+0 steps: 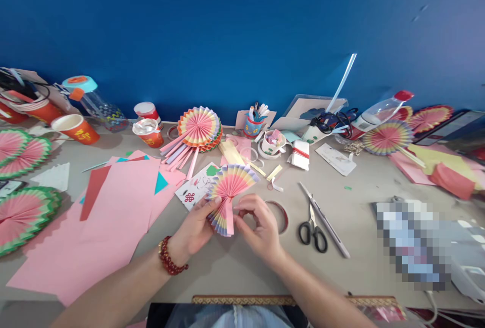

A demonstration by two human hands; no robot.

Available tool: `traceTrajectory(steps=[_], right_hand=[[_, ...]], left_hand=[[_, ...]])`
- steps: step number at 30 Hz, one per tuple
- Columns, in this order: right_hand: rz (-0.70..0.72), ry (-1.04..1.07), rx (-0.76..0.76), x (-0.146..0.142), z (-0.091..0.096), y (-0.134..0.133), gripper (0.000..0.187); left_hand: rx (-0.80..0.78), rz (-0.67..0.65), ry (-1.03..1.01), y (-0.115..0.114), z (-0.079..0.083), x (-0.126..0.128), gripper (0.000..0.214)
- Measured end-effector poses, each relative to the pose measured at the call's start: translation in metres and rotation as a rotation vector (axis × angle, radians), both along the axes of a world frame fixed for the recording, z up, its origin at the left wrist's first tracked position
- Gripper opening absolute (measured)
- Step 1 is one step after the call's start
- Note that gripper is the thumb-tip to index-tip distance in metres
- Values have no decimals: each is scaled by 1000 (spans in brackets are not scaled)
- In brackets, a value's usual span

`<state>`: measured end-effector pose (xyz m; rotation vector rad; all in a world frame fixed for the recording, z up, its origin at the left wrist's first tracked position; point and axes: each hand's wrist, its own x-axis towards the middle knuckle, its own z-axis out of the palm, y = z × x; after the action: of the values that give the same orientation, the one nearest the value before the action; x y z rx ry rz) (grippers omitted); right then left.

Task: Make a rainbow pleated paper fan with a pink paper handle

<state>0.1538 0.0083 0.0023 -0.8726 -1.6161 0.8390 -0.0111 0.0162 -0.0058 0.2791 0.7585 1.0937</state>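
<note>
A pleated rainbow paper fan (228, 191), pink at its heart, is half spread just above the table. My left hand (195, 229), with a red bead bracelet at the wrist, pinches the fan's lower left folds. My right hand (258, 227) is closed with its fingertips against the fan's lower right edge. A roll of tape (282, 215) lies right behind my right hand.
Black-handled scissors (312, 229) and a craft knife (326, 222) lie to the right. Pink paper sheets (113, 217) cover the left side, beside green-edged fans (22, 214). Finished rainbow fans (199, 127), paper cups (78, 128), a pen pot (253, 125) and bottles line the blue wall.
</note>
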Motion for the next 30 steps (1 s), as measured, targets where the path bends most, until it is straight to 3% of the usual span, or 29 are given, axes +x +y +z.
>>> traceTrajectory(steps=[2, 4, 11, 21, 30], right_hand=[[30, -109, 129, 5, 4, 2, 22], [25, -122, 163, 9, 7, 3, 23], [19, 163, -17, 13, 3, 5, 9], [-39, 223, -54, 14, 5, 8, 11], [25, 264, -106, 11, 3, 4, 15]], left_hand=[[-4, 13, -6, 0, 1, 0, 20], [-18, 26, -13, 0, 1, -1, 20], [-45, -8, 10, 0, 2, -2, 29], [28, -42, 14, -4, 2, 0, 19], [22, -38, 59, -4, 8, 2, 36]])
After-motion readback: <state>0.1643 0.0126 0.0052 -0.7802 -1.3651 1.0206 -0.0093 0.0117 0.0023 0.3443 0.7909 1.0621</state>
